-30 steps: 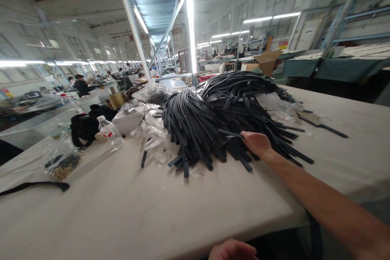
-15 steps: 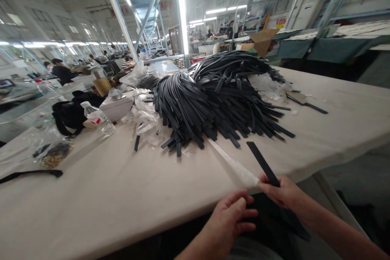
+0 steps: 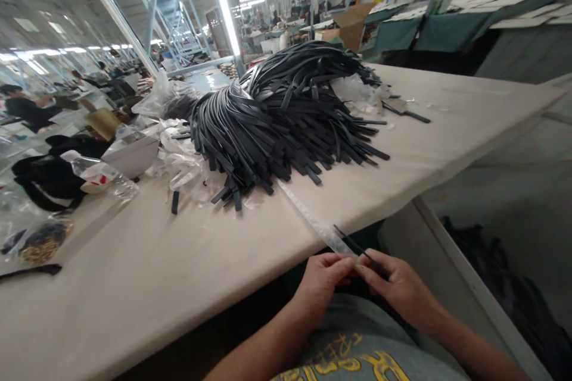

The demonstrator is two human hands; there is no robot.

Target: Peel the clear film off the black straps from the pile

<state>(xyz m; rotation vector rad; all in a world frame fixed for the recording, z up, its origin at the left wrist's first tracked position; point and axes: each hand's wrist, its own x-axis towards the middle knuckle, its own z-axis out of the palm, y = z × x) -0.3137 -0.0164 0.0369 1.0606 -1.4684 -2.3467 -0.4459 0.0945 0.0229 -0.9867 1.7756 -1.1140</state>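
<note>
A big heap of black straps (image 3: pixel 286 119) lies on the pale work table (image 3: pixel 179 262). Below the table's near edge, over my lap, my right hand (image 3: pixel 402 292) is closed on one thin black strap (image 3: pixel 357 247) that it holds edge-on. My left hand (image 3: pixel 324 280) meets it, fingers pinched on the end of a clear plastic strip (image 3: pixel 313 220) that runs from the heap's foot across the table to my hands. The two hands touch at the fingertips.
Left of the heap lie crumpled clear bags (image 3: pixel 179 161), a white box (image 3: pixel 131 155), a plastic bottle (image 3: pixel 100 175), a black bag (image 3: pixel 44 178) and a bag of small metal parts (image 3: pixel 40 241). A cardboard box (image 3: pixel 351 24) stands behind. People work at far tables.
My right hand took a strap from the heap and drew it down to my lap. My left hand rose to meet it and now pinches the clear strip. The view tilted down.
</note>
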